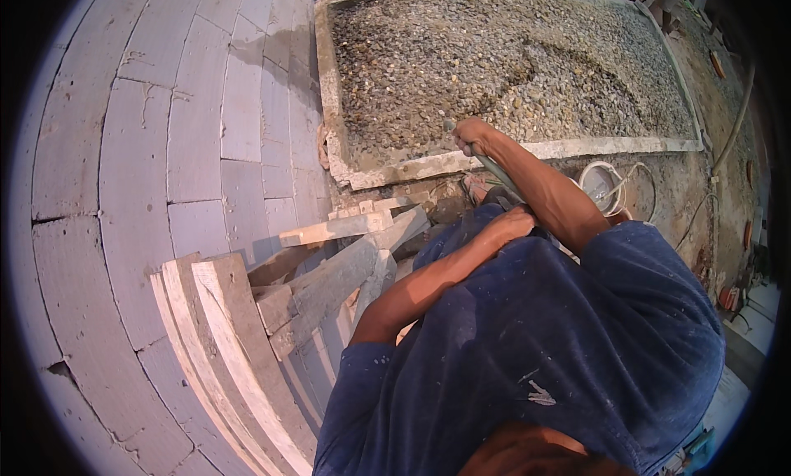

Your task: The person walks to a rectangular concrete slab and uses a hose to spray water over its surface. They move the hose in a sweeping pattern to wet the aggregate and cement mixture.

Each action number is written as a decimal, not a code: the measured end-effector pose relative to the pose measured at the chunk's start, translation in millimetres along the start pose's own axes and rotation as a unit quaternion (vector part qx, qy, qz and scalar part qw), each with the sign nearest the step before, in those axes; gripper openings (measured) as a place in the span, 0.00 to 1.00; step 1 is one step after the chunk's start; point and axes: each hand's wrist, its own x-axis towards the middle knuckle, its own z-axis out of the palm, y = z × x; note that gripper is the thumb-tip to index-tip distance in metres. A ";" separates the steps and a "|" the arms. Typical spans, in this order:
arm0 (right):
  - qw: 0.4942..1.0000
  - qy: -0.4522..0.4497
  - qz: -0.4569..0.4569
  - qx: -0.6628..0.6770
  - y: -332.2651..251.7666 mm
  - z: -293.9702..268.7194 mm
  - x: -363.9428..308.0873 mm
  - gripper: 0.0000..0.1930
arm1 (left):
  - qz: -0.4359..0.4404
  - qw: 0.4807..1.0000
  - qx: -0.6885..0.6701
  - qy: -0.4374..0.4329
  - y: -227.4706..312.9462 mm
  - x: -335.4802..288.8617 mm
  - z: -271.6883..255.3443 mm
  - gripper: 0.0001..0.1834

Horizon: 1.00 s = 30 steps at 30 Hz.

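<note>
A green hose [498,171] runs from my waist out toward a bed of gravel [494,64]. My right hand [474,136] is wrapped round it close to its end, just above the near concrete rim [544,150] of the bed. The hose's mouth [449,125] points over the stones; I cannot make out a water stream. Dark, wet-looking patches mark the gravel. Held against the front of my blue shirt, my left hand [515,222] is closed where the hose meets my waist. What its fingers hold is hidden.
Grey block walling [132,146] fills the left side. Timber boards [239,328] and planks [329,282] lean beside my left arm. A white bucket [600,186] stands right of my right forearm. Another hose [736,121] lies on the dirt at the far right.
</note>
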 end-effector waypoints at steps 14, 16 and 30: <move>1.000 0.011 -0.006 0.020 -1.3 -7.6 13.8 0.07 | -0.006 1.000 -0.001 -0.015 -1.2 0.5 -4.7 0.18; 1.000 0.016 -0.009 0.007 -2.0 -9.1 13.4 0.07 | -0.007 1.000 -0.002 -0.014 -0.8 1.3 -5.8 0.18; 0.999 0.042 0.017 0.016 1.3 -17.0 16.0 0.07 | -0.004 1.000 -0.001 -0.028 3.6 3.7 -4.4 0.18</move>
